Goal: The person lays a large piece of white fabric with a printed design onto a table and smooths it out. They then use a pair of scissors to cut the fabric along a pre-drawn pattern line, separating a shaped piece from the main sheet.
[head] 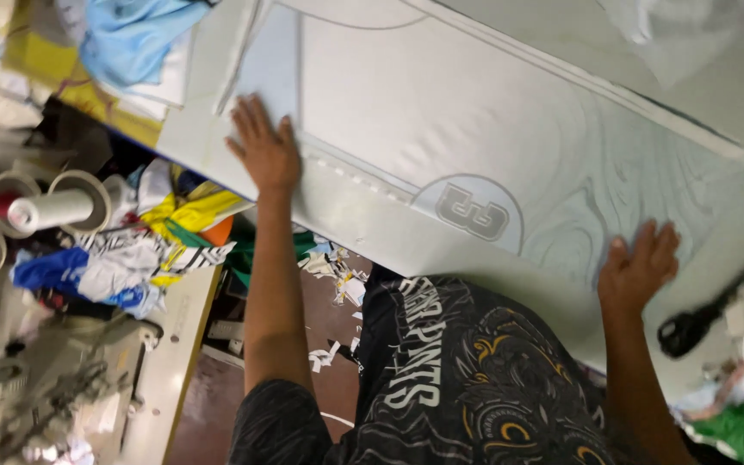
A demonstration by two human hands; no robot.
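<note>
Pale grey fabric (pixel 475 129), printed with faint swirling lines and a rounded badge (pixel 468 211), was spread flat across the counter (pixel 734 95). Its long axis was laid slantwise through the view, from the upper left down toward the lower right, so that it ran across the front of the person rather than away from them.

Both hands were pressed on the fabric, palms down, with nothing pinched or gripped. The left hand (pixel 264 151) was set with fingers spread near the fabric's near edge, up-left of the badge, beside a pale seam line. The right hand (pixel 639 267) was laid flat with fingers slightly fanned, down-right of the badge, close to the fabric's lower edge. The badge was thus bracketed between the two hands, about midway along the line joining them. The fabric stretched away from both palms toward the far side of the counter, and neither hand was clearly nearer to its middle.

Black scissors (pixel 703 314) were seen on the counter just right of the right hand, well clear of the badge. A thread cone (pixel 58 207) and a heap of coloured scraps (pixel 157 241) were seen far left of the badge, off the counter's edge.
</note>
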